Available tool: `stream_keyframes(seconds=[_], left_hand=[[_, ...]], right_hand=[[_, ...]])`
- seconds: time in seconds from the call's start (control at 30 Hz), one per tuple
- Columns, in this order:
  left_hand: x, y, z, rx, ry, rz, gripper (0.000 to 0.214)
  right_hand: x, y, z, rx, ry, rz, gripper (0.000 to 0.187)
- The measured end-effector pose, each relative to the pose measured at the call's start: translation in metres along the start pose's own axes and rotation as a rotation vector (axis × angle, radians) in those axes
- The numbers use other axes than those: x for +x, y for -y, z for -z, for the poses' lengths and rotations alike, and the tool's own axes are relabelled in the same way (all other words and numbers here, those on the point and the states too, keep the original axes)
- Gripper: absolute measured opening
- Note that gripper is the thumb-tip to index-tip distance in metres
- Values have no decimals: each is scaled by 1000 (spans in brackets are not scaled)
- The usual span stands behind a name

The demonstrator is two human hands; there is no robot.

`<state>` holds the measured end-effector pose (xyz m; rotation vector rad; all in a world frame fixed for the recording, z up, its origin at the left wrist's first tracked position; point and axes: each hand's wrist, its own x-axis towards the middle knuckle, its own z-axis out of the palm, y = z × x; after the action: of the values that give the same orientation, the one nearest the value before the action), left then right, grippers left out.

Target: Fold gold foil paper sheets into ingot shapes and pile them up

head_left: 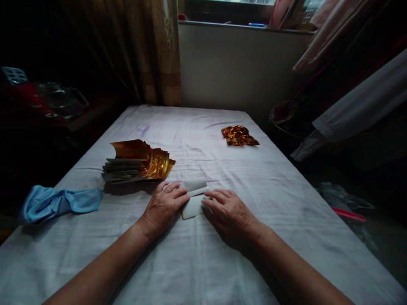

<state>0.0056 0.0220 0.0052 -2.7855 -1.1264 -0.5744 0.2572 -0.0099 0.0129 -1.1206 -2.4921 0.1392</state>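
A small sheet of paper (194, 199), white side up and partly rolled over at its far edge, lies on the white cloth-covered table (203, 254). My left hand (163, 207) presses on the sheet's left side with its fingers curled over it. My right hand (227, 214) rests on the sheet's right side, fingers flat and pointing left. To the left, beyond my left hand, stands a fanned stack of gold foil sheets (138, 163). A small heap of folded gold pieces (239, 136) lies farther back on the right.
A blue cloth (60, 202) lies crumpled at the table's left edge. Curtains and a white wall with a window sill stand behind the table. Dark clutter with a glass vessel (62, 99) sits at the left; hanging fabric fills the right.
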Motion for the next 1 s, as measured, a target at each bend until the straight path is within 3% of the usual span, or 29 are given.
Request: stream_keyframes(seconds=[0.17, 0.33, 0.5, 0.73, 0.87, 1.0], left_hand=[[-2, 3, -5, -15, -45, -29, 20], [-6, -4, 2, -88, 11, 16, 19], [-4, -14, 13, -84, 100, 60, 39], [1, -23, 8, 50, 49, 23, 20], [1, -22, 6, 77, -19, 15, 10], [0, -19, 8, 50, 17, 22, 16]], right_hand=[[6, -11, 2, -61, 109, 16, 36], [8, -7, 2, -62, 137, 33, 36], [8, -1, 4, -24, 118, 16, 39], [19, 8, 9, -115, 178, 42, 28], [19, 8, 1, -90, 88, 57, 27], [13, 3, -13, -46, -82, 20, 24]])
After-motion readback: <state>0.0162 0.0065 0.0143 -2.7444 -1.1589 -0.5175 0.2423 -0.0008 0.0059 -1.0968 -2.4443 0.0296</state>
